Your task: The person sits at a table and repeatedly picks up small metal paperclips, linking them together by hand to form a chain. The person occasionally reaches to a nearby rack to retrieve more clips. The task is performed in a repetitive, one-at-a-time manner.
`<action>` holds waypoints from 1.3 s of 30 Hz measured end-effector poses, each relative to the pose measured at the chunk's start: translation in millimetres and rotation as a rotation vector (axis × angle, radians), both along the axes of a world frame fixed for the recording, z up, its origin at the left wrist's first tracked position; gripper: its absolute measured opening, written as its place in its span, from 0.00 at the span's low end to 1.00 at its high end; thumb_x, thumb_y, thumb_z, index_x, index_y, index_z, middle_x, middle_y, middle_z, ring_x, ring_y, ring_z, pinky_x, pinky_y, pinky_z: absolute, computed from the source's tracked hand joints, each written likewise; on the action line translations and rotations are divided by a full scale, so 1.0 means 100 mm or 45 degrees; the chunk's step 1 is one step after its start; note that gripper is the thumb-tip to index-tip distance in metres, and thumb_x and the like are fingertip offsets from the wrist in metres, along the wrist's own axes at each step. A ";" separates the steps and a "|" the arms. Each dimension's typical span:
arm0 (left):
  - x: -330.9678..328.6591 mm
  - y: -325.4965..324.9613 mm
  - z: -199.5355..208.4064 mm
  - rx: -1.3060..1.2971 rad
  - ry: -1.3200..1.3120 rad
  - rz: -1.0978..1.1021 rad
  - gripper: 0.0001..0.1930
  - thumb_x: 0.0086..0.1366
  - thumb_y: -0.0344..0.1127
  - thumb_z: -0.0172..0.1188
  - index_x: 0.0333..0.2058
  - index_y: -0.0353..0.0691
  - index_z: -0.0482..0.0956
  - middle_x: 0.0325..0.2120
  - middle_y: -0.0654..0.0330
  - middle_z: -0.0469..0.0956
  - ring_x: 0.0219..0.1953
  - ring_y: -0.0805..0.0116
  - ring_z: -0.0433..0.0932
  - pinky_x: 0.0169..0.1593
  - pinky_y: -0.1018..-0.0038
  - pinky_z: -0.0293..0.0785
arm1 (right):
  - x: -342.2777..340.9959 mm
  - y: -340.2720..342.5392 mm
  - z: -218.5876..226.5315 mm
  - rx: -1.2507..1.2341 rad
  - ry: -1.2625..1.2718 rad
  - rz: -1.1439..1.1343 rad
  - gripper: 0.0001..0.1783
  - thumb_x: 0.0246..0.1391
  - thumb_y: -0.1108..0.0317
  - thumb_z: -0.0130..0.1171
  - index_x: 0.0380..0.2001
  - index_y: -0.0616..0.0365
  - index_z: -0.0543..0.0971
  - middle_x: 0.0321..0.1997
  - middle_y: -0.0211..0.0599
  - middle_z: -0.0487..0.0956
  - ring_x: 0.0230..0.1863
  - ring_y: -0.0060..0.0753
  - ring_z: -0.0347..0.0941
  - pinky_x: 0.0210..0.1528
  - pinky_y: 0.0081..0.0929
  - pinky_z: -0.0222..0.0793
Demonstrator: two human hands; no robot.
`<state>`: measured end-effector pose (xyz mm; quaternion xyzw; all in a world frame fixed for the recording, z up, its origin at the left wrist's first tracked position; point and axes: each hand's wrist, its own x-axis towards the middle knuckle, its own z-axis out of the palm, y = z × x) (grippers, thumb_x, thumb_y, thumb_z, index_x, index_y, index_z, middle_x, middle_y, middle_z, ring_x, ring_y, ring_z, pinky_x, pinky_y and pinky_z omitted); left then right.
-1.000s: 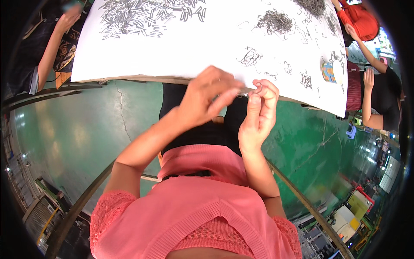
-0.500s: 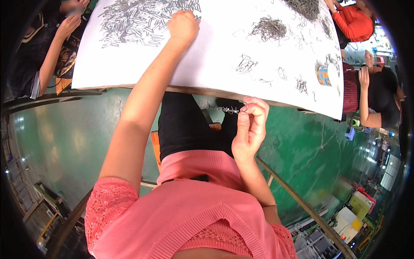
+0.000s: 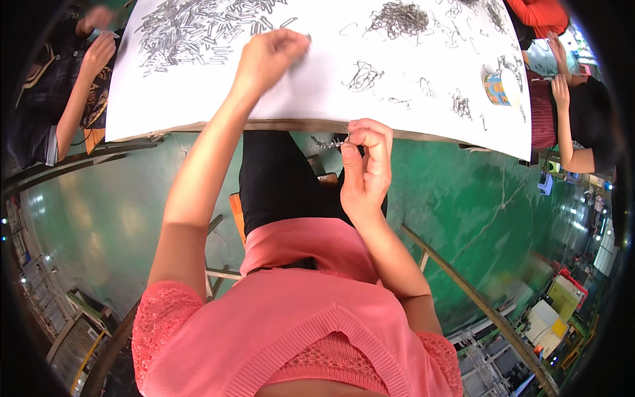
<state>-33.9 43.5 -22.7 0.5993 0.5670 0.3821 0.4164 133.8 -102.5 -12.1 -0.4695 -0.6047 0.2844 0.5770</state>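
My left hand is over the white tabletop, just right of a wide pile of small grey elongated metal pieces. Its thumb and fingers are pinched together, and a small dark metal piece peeks out at the tips. Close to the table's front edge, my right hand pinches a thin curved wire between thumb and fingers. From that wire a short string of small metal pieces extends to the left, above my lap. The pinched part of the wire is mostly covered by the fingers.
Dark curved wire pieces lie in a tangled heap on the white table, with smaller clusters nearer me. A patterned cup stands at the right edge. Other people sit at the left and right ends. A wooden rail crosses the floor beside me.
My left hand has left the edge of the grey metal pile and come nearer, its fingers now pinched. My right hand has shifted left and up toward the table edge, still holding the string.
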 end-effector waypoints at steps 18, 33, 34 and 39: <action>0.19 -1.18 0.58 0.154 -0.363 -0.111 0.05 0.54 0.27 0.65 0.32 0.38 0.81 0.37 0.59 0.77 0.41 0.74 0.74 0.45 0.76 0.70 | 0.02 0.17 -0.09 0.082 -0.110 -0.018 0.04 0.56 0.73 0.52 0.35 0.59 0.70 0.40 0.42 0.69 0.40 0.35 0.66 0.42 0.28 0.63; 0.19 -1.34 0.44 0.114 -0.299 -0.055 0.05 0.55 0.30 0.65 0.31 0.38 0.83 0.29 0.61 0.81 0.34 0.72 0.77 0.37 0.77 0.70 | -0.23 2.37 -0.09 -1.007 -1.500 -0.099 0.12 0.49 0.69 0.52 0.35 0.58 0.81 0.40 0.42 0.81 0.44 0.39 0.77 0.46 0.32 0.71; 0.20 -1.35 0.43 0.110 -0.276 -0.055 0.06 0.55 0.31 0.65 0.32 0.38 0.83 0.29 0.61 0.82 0.33 0.73 0.77 0.36 0.77 0.70 | -0.23 2.34 -0.12 -0.952 -1.550 -0.032 0.12 0.48 0.71 0.51 0.35 0.59 0.81 0.41 0.43 0.80 0.45 0.39 0.76 0.46 0.32 0.71; 0.20 -1.36 0.40 0.069 -0.196 -0.062 0.07 0.56 0.30 0.64 0.33 0.37 0.82 0.29 0.61 0.82 0.29 0.76 0.77 0.32 0.79 0.70 | 0.16 1.91 -0.18 -0.789 -0.597 0.340 0.08 0.54 0.69 0.52 0.31 0.64 0.76 0.31 0.40 0.78 0.34 0.33 0.76 0.39 0.26 0.72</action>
